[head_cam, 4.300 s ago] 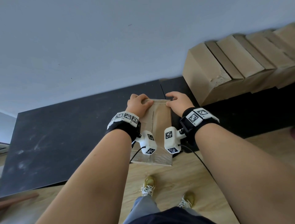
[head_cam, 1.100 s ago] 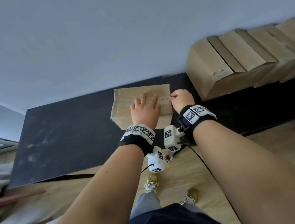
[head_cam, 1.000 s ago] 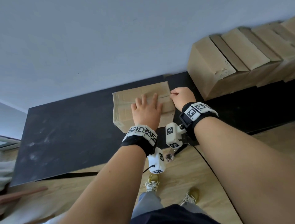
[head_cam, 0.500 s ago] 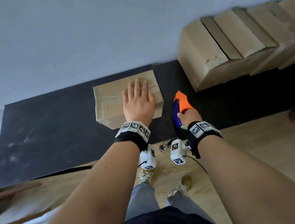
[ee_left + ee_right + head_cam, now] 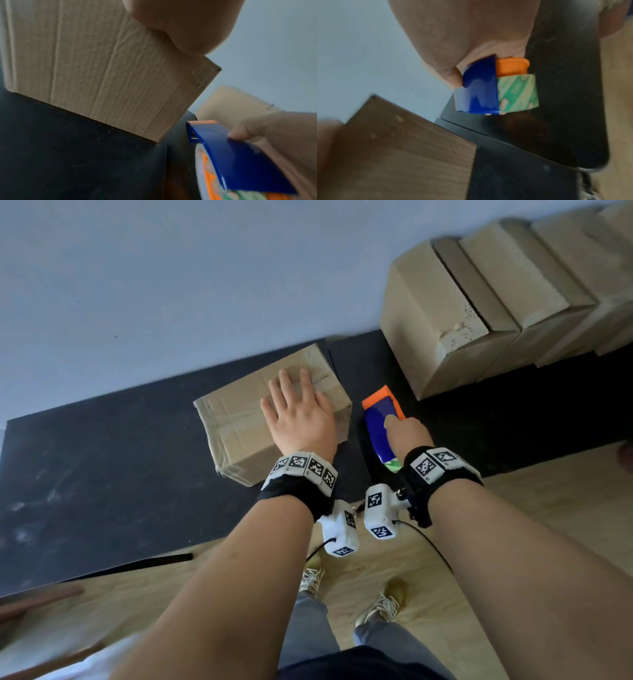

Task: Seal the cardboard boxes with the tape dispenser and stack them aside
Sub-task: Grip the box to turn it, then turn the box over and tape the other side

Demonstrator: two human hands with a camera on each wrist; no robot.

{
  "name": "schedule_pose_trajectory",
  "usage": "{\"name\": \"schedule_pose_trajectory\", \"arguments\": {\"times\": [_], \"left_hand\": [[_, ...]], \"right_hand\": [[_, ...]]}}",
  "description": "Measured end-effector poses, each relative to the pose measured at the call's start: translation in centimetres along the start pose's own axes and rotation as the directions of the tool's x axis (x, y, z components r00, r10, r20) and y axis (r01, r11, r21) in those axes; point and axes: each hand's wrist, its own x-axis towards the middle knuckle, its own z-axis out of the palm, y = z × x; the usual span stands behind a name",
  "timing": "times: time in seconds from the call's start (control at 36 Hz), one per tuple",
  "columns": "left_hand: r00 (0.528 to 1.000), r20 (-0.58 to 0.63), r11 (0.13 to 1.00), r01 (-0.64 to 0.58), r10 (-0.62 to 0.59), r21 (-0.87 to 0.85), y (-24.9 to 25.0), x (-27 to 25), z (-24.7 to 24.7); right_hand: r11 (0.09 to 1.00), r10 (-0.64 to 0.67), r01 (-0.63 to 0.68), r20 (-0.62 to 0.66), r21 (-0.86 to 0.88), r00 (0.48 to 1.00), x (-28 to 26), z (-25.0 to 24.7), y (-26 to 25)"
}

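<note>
1. While the cardboard box (image 5: 274, 412) at the desk's (image 5: 102, 474) far edge is pressed by the flat, spread left hand (image 5: 298, 419), its top seam is judged untaped.
2. The tape dispenser (image 5: 380, 426) is gripped by the right hand (image 5: 407, 433); sealing and stacking remain.

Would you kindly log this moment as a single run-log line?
left hand: flat on cardboard box | right hand: grips tape dispenser beside box | table: box resting | top seam: not yet taped

Small brown cardboard box (image 5: 239, 419): flaps closed, tape strips on top and left end, flat on black tabletop, skewed. Tape dispenser (image 5: 380, 426): blue body, orange nose, green-patterned roll; at box's 3 o'clock, just beside, nose toward 12.
</note>
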Motion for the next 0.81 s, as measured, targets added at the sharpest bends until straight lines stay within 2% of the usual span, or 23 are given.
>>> {"name": "schedule_pose_trajectory", "arguments": {"times": [0.11,0.19,0.31,0.36,0.42,0.47,0.53,0.67,0.69,0.72,0.81], "left_hand": [[0.995,0.079,0.996,0.061,-0.055,-0.064,0.6,0.7,-1.3],[0.994,0.104,0.981,0.054,-0.035,-0.184,0.6,2.4,-2.8],[0.982,0.190,0.848,0.080,0.025,-0.523,1.3,5.3,-5.7],[0.962,0.269,0.789,0.128,0.049,-0.601,1.8,6.8,-7.0],[0.921,0.386,0.718,0.234,0.053,-0.656,2.2,7.9,-8.0],[0.847,0.530,0.627,0.386,0.051,-0.677,2.3,8.5,-9.0],[0.781,0.619,0.545,0.485,0.082,-0.684,2.1,8.8,-9.8],[0.729,0.674,0.440,0.570,0.117,-0.693,1.4,9.1,-10.5],[0.707,0.697,0.417,0.603,0.115,-0.680,1.4,9.0,-10.7],[0.682,0.721,0.403,0.631,0.120,-0.663,1.4,9.0,-10.8],[0.623,0.769,0.458,0.648,0.140,-0.608,1.1,8.9,-10.8]], "right_hand": [[0.977,-0.059,0.071,-0.063,0.199,0.996,-0.9,-2.5,-1.2],[0.935,-0.104,0.135,-0.112,0.328,0.988,-1.6,-4.0,-2.4],[0.894,-0.167,0.225,-0.180,0.386,0.969,-3.3,-6.0,-4.2],[0.876,-0.205,0.263,-0.181,0.404,0.962,-4.3,-6.8,-5.0],[0.874,-0.242,0.288,-0.162,0.391,0.957,-5.3,-7.3,-5.4],[0.875,-0.279,0.317,-0.154,0.366,0.948,-5.9,-7.5,-5.8],[0.875,-0.302,0.335,-0.146,0.349,0.942,-6.4,-7.7,-6.1],[0.855,-0.336,0.361,-0.132,0.373,0.933,-7.3,-7.7,-6.2],[0.849,-0.342,0.367,-0.134,0.381,0.930,-7.4,-7.7,-6.2],[0.845,-0.344,0.369,-0.135,0.386,0.929,-7.6,-7.7,-6.2],[0.836,-0.352,0.377,-0.138,0.399,0.926,-8.2,-7.6,-6.1]]}}
